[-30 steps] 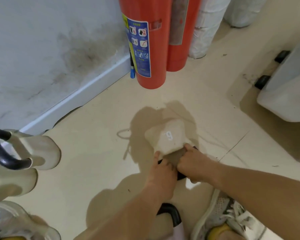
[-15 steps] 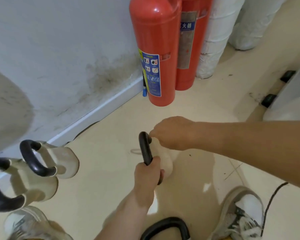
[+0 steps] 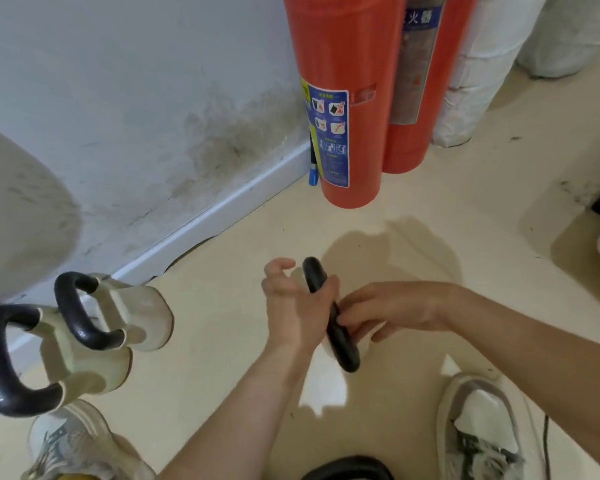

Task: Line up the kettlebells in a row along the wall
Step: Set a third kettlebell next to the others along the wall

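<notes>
1. My left hand (image 3: 297, 306) is on the black handle (image 3: 329, 317) of the cream kettlebell (image 3: 364, 336) in the middle of the floor (image 3: 239, 237). The palm and lower fingers press against the handle, while the forefinger and thumb curl loosely open above it, touching nothing.
2. My right hand (image 3: 392, 310) reaches in from the right. Its fingers are bent together against the handle's far side and the kettlebell's body; I cannot tell how tightly they grip.
3. That kettlebell is mostly hidden beneath my hands, and stands well apart from the wall (image 3: 118, 98), roughly between my two shoes.
4. Two more cream kettlebells stand at the left, touching each other: the farther one (image 3: 142, 317) is just beside the skirting board (image 3: 222, 206), the nearer one (image 3: 84, 362) closer to my left shoe (image 3: 70, 441).
5. Another black handle (image 3: 347, 467) peeks in at the bottom edge.
6. Two red fire extinguishers (image 3: 347, 64) stand upright against the wall farther along, with white wrapped rolls (image 3: 471, 81) beside them.
7. My right shoe (image 3: 482, 424) is flat on the floor at lower right.
</notes>
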{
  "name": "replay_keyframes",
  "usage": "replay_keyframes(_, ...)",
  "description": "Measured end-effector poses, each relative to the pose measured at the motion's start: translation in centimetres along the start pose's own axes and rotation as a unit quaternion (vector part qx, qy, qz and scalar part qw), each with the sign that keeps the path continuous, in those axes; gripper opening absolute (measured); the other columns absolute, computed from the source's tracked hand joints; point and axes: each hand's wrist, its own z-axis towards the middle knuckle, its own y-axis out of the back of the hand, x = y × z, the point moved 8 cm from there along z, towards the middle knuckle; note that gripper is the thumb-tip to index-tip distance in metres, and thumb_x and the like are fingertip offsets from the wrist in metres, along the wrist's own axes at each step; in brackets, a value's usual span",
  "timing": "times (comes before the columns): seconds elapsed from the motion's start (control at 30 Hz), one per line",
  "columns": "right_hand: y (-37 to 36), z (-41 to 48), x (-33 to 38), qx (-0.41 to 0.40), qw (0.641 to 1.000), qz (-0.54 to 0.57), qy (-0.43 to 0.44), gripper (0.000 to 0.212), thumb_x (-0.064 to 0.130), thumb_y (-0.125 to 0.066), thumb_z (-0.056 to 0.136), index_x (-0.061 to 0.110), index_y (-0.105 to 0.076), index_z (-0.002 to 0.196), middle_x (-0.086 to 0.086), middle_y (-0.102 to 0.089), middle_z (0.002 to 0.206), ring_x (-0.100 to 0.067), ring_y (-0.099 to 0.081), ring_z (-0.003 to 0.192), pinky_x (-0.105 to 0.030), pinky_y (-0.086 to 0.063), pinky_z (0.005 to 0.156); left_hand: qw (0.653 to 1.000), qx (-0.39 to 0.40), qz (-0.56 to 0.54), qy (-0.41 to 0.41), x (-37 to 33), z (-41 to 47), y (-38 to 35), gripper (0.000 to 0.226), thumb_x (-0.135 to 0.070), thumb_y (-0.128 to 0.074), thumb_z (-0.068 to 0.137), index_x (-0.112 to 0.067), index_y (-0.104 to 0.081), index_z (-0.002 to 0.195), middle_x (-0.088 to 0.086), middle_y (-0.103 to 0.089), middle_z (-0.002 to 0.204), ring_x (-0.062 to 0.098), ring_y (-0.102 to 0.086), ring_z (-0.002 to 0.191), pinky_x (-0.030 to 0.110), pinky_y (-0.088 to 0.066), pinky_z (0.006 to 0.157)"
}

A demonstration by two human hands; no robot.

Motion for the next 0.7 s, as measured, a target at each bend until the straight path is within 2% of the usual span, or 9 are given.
replay_keyframes(0.07,-1.4,0.6,0.4,0.016,0.999,-0.049,0.016,0.037,0.038,-0.06,0.086,0.016,-0.065,0.115,0.002,-0.07,0.115,-0.012,-0.062,0.112,-0.032,-0.046,0.102,0.975,-0.009,0.125,-0.186,-3.3,0.2,-0.2,0.047,-0.029,-0.07,0.081,-0.031,-0.043,0.119,-0.005,-0.042,0.119,0.01,-0.046,0.106,0.018,-0.039,0.082)
replay_keyframes(0.13,-2.2,1.1,1.0,0.007,0.997,-0.054,0.051,0.026,0.031,-0.063,0.083,0.01,-0.072,0.097,0.002,-0.074,0.101,-0.009,-0.066,0.101,-0.026,-0.046,0.098,0.87,0.09,0.319,-0.365,-5.5,-0.6,-3.0,0.021,-0.03,-0.053,0.09,-0.027,-0.059,0.109,-0.009,-0.053,0.111,0.01,-0.046,0.11,0.023,-0.039,0.091)
replay_keyframes(0.2,-2.3,1.2,1.5,-0.006,0.996,-0.048,0.069,0.014,0.022,-0.061,0.08,0.012,-0.071,0.075,0.001,-0.074,0.084,-0.006,-0.066,0.082,-0.021,-0.049,0.086,0.76,0.168,0.483,-0.401,-5.3,-0.4,-4.7,0.036,-0.034,-0.034,0.097,-0.019,-0.063,0.079,-0.005,-0.06,0.084,0.016,-0.053,0.092,0.03,-0.043,0.084)
replay_keyframes(0.23,-2.3,1.2,1.7,-0.011,0.996,-0.059,0.068,0.014,0.019,-0.059,0.078,0.014,-0.067,0.068,0.001,-0.072,0.077,-0.005,-0.064,0.073,-0.02,-0.048,0.076,0.753,0.183,0.518,-0.362,-5.1,0.2,-4.3,0.046,-0.037,-0.029,0.098,-0.018,-0.059,0.07,-0.002,-0.057,0.075,0.018,-0.052,0.083,0.032,-0.042,0.076)
replay_keyframes(0.37,-0.8,1.3,3.9,-0.078,0.947,-0.305,0.065,0.009,0.014,-0.05,0.077,0.02,-0.052,0.071,0.002,-0.059,0.071,-0.014,-0.053,0.06,-0.028,-0.043,0.058,0.836,0.153,0.482,-0.211,-2.0,0.3,-0.1,0.05,-0.045,-0.024,0.102,-0.019,-0.055,0.071,0.008,-0.067,0.082,0.029,-0.06,0.085,0.035,-0.047,0.075)
replay_keyframes(0.43,0.3,1.3,6.4,-0.171,0.895,-0.392,0.128,0.021,0.01,-0.047,0.079,0.025,-0.058,0.09,0.003,-0.061,0.088,-0.019,-0.056,0.082,-0.035,-0.048,0.072,0.926,0.13,0.334,-0.115,0.4,-0.8,2.3,0.053,-0.041,-0.026,0.102,-0.015,-0.057,0.068,0.014,-0.067,0.073,0.034,-0.063,0.078,0.039,-0.049,0.076)
replay_keyframes(0.5,2.0,0.7,8.1,-0.271,0.882,-0.337,0.188,0.036,0.01,-0.046,0.083,0.027,-0.058,0.113,0.002,-0.062,0.112,-0.021,-0.055,0.104,-0.04,-0.046,0.09,0.991,0.086,0.097,0.038,3.4,-1.5,3.8,0.057,-0.041,-0.026,0.101,-0.013,-0.053,0.061,0.009,-0.055,0.051,0.029,-0.054,0.052,0.035,-0.045,0.061)
replay_keyframes(0.6,2.1,1.4,6.9,-0.273,0.938,-0.13,0.169,0.035,0.026,-0.048,0.092,0.025,-0.053,0.126,0.001,-0.06,0.122,-0.019,-0.057,0.11,-0.034,-0.046,0.096,0.957,0.022,-0.225,0.183,5.9,-2.1,4.6,0.049,-0.036,-0.026,0.103,-0.008,-0.054,0.075,0.008,-0.053,0.053,0.024,-0.049,0.049,0.031,-0.046,0.058)
replay_keyframes(0.7,-3.2,3.3,5.0,-0.148,0.976,-0.085,0.134,0.039,0.047,-0.049,0.087,0.027,-0.054,0.12,0.004,-0.063,0.113,-0.019,-0.062,0.101,-0.036,-0.049,0.089,0.961,0.063,-0.215,0.161,5.0,-2.4,4.2,0.036,-0.022,-0.034,0.101,-0.004,-0.065,0.098,0.01,-0.075,0.082,0.022,-0.068,0.076,0.038,-0.056,0.08)
